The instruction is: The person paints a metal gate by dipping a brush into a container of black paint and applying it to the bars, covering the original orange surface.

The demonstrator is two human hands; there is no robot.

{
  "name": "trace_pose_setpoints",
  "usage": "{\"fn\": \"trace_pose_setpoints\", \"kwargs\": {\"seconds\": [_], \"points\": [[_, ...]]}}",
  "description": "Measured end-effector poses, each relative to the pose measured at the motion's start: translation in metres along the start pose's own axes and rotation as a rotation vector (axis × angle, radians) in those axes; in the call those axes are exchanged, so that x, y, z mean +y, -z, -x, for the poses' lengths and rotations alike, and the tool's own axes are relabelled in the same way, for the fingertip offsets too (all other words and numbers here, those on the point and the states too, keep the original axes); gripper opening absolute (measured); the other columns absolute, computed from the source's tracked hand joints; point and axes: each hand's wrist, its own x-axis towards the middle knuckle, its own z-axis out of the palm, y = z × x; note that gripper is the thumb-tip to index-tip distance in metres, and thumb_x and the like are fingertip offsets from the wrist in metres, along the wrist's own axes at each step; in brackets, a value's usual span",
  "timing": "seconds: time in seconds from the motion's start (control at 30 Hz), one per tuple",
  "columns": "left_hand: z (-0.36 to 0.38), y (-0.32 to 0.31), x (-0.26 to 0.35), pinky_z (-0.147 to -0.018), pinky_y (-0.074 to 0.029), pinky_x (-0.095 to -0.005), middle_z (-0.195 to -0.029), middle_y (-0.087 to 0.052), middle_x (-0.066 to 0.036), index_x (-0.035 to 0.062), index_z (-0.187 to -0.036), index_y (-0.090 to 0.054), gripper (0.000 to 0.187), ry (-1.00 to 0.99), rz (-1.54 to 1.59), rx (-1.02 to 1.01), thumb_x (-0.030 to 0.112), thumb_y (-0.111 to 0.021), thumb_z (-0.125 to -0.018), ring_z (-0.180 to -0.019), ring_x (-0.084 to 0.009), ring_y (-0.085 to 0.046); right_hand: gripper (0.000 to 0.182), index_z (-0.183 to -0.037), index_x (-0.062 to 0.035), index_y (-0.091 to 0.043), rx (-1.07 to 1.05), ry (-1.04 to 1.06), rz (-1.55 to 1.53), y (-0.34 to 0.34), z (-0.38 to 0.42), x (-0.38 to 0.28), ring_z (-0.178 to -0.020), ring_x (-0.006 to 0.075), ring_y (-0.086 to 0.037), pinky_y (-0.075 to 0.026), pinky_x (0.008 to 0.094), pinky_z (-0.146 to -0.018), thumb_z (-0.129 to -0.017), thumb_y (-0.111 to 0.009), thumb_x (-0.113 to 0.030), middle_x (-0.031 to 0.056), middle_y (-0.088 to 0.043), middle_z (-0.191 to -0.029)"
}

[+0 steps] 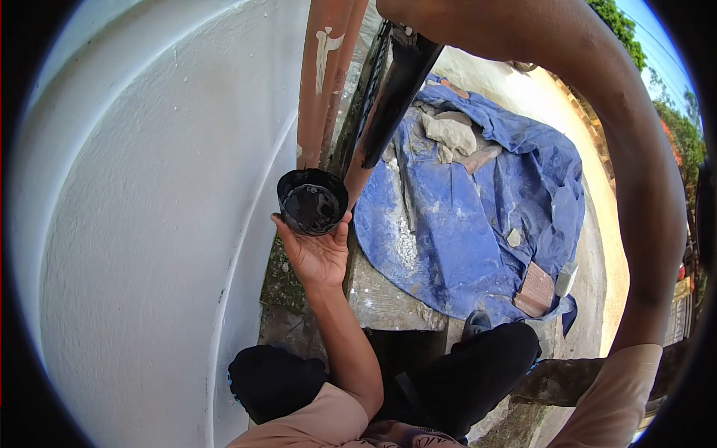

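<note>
My left hand [317, 257] holds a small black cup [312, 201] from below, fingers wrapped round its side. Glossy black liquid that looks like paint lies inside it. Just behind the cup stands a reddish-brown post [314, 97] with a pale scraped patch. To its right a second, slanting bar [399, 89] is coated shiny black above and is still reddish-brown at its lower end. My right arm [635, 112] arches over to the top of this bar. The right hand is cut off by the upper frame edge, so its fingers and anything in them are hidden.
A white curved wall [149, 224] fills the left side. On the right, a dusty blue tarp [463, 239] carries rubble and a broken brick [535, 290]. My bent knees [493, 351] are below, over a concrete ledge [388, 299]. Trees stand at the far right.
</note>
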Motion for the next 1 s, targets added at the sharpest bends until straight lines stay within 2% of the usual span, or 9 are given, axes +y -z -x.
{"fn": "trace_pose_setpoints", "kwargs": {"seconds": [0.03, 0.1, 0.13, 0.23, 0.4, 0.57, 0.67, 0.8, 1.0], "points": [[0.0, 0.002, 0.001, -0.07, -0.066, -0.0434, -0.113, -0.069, -0.022, 0.0059, -0.129, -0.059, 0.064, 0.012, 0.008, -0.01, 0.058, -0.058, -0.093, -0.088, -0.0414, -0.071, 0.03, -0.051, 0.0017, -0.041, 0.059, 0.005, 0.013, -0.003, 0.006, 0.002, -0.043, 0.0235, -0.047, -0.038, 0.0383, -0.043, -0.076, -0.056, -0.005, 0.0136, -0.042, -0.045], [0.001, 0.008, 0.004, -0.07, -0.066, -0.0437, -0.113, -0.069, -0.022, 0.0057, -0.129, -0.059, 0.064, 0.031, 0.021, -0.015, 0.058, -0.058, -0.093, -0.088, -0.0416, -0.071, 0.034, -0.048, -0.0002, -0.037, 0.056, -0.45, -0.119, 0.017, 0.002, -0.041, -0.04, 0.0209, -0.041, -0.034, 0.0379, -0.042, -0.076, -0.055, -0.004, 0.0113, -0.038, -0.044], [0.001, 0.009, 0.006, -0.07, -0.066, -0.0439, -0.113, -0.069, -0.022, 0.0055, -0.129, -0.059, 0.064, 0.033, 0.02, -0.021, 0.058, -0.058, -0.092, -0.088, -0.0418, -0.071, 0.035, -0.047, -0.0011, -0.035, 0.022, -0.493, -0.139, 0.017, -0.002, -0.044, -0.039, 0.0197, -0.037, -0.032, 0.0378, -0.041, -0.076, -0.055, -0.003, 0.0102, -0.036, -0.043], [0.004, 0.015, 0.013, -0.071, -0.066, -0.0444, -0.113, -0.068, -0.023, 0.0047, -0.128, -0.059, 0.065, 0.032, 0.02, -0.02, 0.059, -0.059, -0.092, -0.088, -0.0424, -0.071, 0.035, -0.048, 0.0, -0.037, -0.175, -0.383, -0.095, -0.002, -0.002, -0.038, -0.039, 0.0207, -0.042, -0.034, 0.0369, -0.042, -0.077, -0.056, -0.005, 0.0108, -0.037, -0.043], [0.014, 0.014, 0.019, -0.072, -0.065, -0.0454, -0.114, -0.068, -0.023, 0.0042, -0.129, -0.059, 0.068, 0.009, 0.056, 0.002, 0.06, -0.061, -0.09, -0.091, -0.0443, -0.07, 0.026, -0.061, 0.0069, -0.057, -0.389, -0.338, -0.224, -0.072, 0.004, -0.039, -0.055, 0.0338, -0.061, -0.05, 0.0429, -0.054, -0.079, -0.06, -0.012, 0.0216, -0.055, -0.055], [0.018, 0.015, 0.025, -0.074, -0.065, -0.0468, -0.116, -0.067, -0.022, 0.0067, -0.129, -0.06, 0.066, 0.051, 0.067, -0.045, 0.06, -0.063, -0.089, -0.091, -0.0452, -0.07, 0.015, -0.074, 0.0067, -0.067, -0.275, 0.045, -0.465, -0.165, 0.027, -0.033, -0.072, 0.0388, -0.069, -0.056, 0.0463, -0.064, -0.075, -0.064, -0.008, 0.0249, -0.064, -0.071], [0.018, 0.016, 0.026, -0.074, -0.065, -0.0467, -0.116, -0.067, -0.022, 0.0074, -0.128, -0.061, 0.065, 0.053, 0.069, -0.053, 0.059, -0.064, -0.089, -0.091, -0.0454, -0.07, 0.01, -0.074, 0.0046, -0.068, -0.235, 0.241, -0.246, -0.157, 0.034, -0.027, -0.07, 0.0375, -0.068, -0.057, 0.0428, -0.063, -0.073, -0.065, -0.005, 0.0215, -0.066, -0.072], [0.016, 0.014, 0.028, -0.073, -0.066, -0.0445, -0.116, -0.067, -0.023, 0.0076, -0.127, -0.062, 0.063, 0.024, 0.059, -0.078, 0.057, -0.064, -0.089, -0.09, -0.0443, -0.07, 0.008, -0.071, 0.0066, -0.067, -0.344, 0.018, -0.313, -0.109, 0.017, -0.037, -0.067, 0.037, -0.067, -0.056, 0.0397, -0.06, -0.07, -0.066, -0.002, 0.0228, -0.064, -0.068], [0.02, 0.008, 0.027, -0.071, -0.066, -0.0427, -0.115, -0.067, -0.023, 0.0071, -0.126, -0.062, 0.061, -0.007, 0.055, -0.077, 0.055, -0.065, -0.089, -0.088, -0.0432, -0.071, 0.01, -0.069, 0.0087, -0.064, -0.367, 0.147, -0.278, -0.147, 0.03, -0.029, -0.065, 0.0387, -0.067, -0.056, 0.0412, -0.06, -0.07, -0.064, -0.001, 0.0249, -0.063, -0.065]]}}
